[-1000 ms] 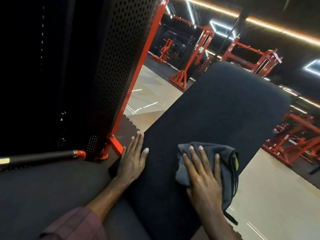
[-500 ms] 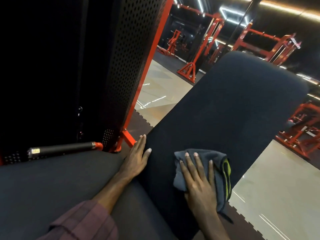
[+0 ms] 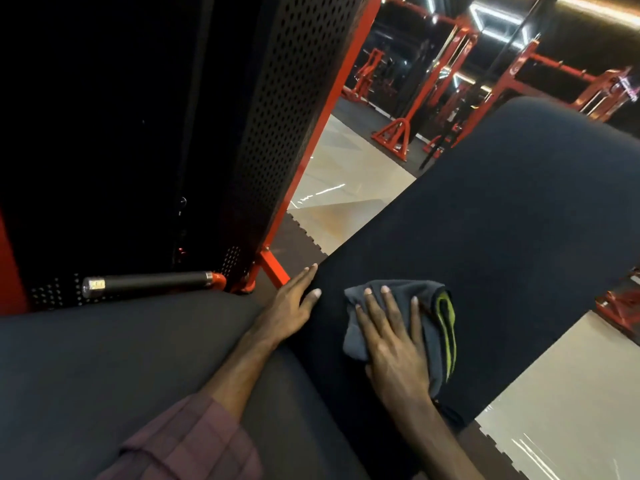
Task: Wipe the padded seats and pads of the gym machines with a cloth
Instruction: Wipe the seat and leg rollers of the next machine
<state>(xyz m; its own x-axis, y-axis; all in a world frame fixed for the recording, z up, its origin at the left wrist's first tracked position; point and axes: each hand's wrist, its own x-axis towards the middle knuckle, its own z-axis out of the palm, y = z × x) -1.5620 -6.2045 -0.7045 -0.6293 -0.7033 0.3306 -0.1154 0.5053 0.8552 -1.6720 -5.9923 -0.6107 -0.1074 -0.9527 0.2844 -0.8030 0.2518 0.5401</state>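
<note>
A long black back pad (image 3: 491, 216) slopes away from me toward the upper right. My right hand (image 3: 394, 341) lies flat with straight fingers on a grey cloth with a yellow-green stripe (image 3: 434, 317), pressing it onto the pad's lower part. At the pad's left edge my left hand (image 3: 291, 306) rests with its fingers extended along the side. A wide black seat pad (image 3: 104, 368) fills the lower left, under my left forearm.
A black perforated weight-stack cover with a red frame (image 3: 277, 133) rises to the left. A black handle bar (image 3: 149, 284) sticks out above the seat. Red racks (image 3: 408, 126) stand on the pale floor (image 3: 346, 188) beyond.
My right hand has slid the cloth down the pad toward me. My left hand has stayed on the pad's left edge. The camera has tilted down and closer.
</note>
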